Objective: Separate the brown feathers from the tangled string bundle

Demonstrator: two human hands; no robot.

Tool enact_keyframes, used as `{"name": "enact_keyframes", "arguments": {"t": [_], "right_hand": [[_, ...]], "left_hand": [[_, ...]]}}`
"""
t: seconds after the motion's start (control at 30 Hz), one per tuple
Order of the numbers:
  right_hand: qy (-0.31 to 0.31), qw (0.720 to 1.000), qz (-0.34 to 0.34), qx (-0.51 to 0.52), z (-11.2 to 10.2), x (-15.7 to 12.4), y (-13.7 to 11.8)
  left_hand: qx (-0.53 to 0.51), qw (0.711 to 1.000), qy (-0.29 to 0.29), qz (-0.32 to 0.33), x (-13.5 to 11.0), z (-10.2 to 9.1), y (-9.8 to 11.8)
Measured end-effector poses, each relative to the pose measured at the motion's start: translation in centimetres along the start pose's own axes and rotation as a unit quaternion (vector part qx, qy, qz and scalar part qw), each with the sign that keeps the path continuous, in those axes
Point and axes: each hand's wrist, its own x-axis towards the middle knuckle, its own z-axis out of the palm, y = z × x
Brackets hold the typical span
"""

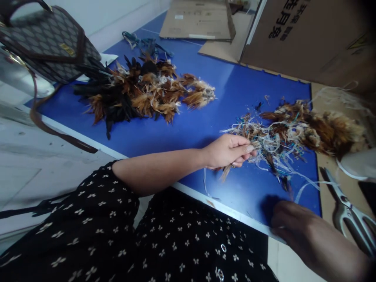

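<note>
My left hand (232, 150) is closed in a pinch on a small bundle of feathers (225, 173), whose tan tips poke out below the fingers. Just beyond it lies a tangle of white strings (272, 143) mixed with feather scraps and bits of blue-green thread. At the table's near edge is my right hand (296, 219), blurred, with its fingers curled. A loose white string runs down close to it; whatever the fingers hold is hidden. Brown feather bunches (331, 127) lie to the right of the tangle.
A large pile of brown and black feathers (147, 90) covers the table's left part. Scissors (346, 207) lie at the right beside a white container (360, 163). Cardboard (196, 19) and a big carton (305, 39) stand behind. A handbag (55, 43) sits far left, its strap hanging over the edge.
</note>
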Motion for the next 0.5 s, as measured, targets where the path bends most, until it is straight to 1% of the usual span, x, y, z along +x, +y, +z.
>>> {"name": "enact_keyframes", "arguments": {"t": [0.03, 0.07, 0.1, 0.17, 0.23, 0.27, 0.33, 0.43, 0.5], "right_hand": [[-0.008, 1.000, -0.009, -0.001, 0.3, -0.5, -0.1], [0.005, 1.000, -0.011, -0.003, 0.4, -0.8, -0.2], [0.035, 0.999, -0.003, -0.008, 0.2, -1.0, -0.2], [0.097, 0.994, 0.038, -0.023, -0.6, -1.0, -0.2], [0.137, 0.986, 0.089, -0.045, -1.9, -0.3, -0.1], [0.153, 0.981, 0.105, -0.060, -2.6, 0.3, -0.1], [0.176, 0.974, 0.109, -0.088, -3.8, 2.2, -0.2], [0.209, 0.970, 0.073, -0.099, -4.7, 5.6, -0.8], [0.230, 0.968, 0.040, -0.091, -4.8, 7.8, -1.4]], "left_hand": [[0.008, 1.000, 0.006, 0.005, -0.1, 0.1, 0.1], [0.017, 1.000, 0.011, 0.010, -0.1, 0.2, 0.3], [0.027, 0.999, 0.015, 0.016, -0.1, 0.2, 0.6], [0.048, 0.998, 0.022, 0.035, -0.2, 0.4, 1.3], [0.069, 0.995, 0.028, 0.068, -0.5, 0.7, 2.2], [0.084, 0.992, 0.028, 0.092, -0.6, 0.8, 2.7], [0.134, 0.981, 0.020, 0.141, -1.2, 1.2, 3.7], [0.239, 0.951, 0.005, 0.198, -2.1, 2.0, 4.5], [0.308, 0.924, -0.006, 0.228, -2.3, 2.4, 4.4]]}}
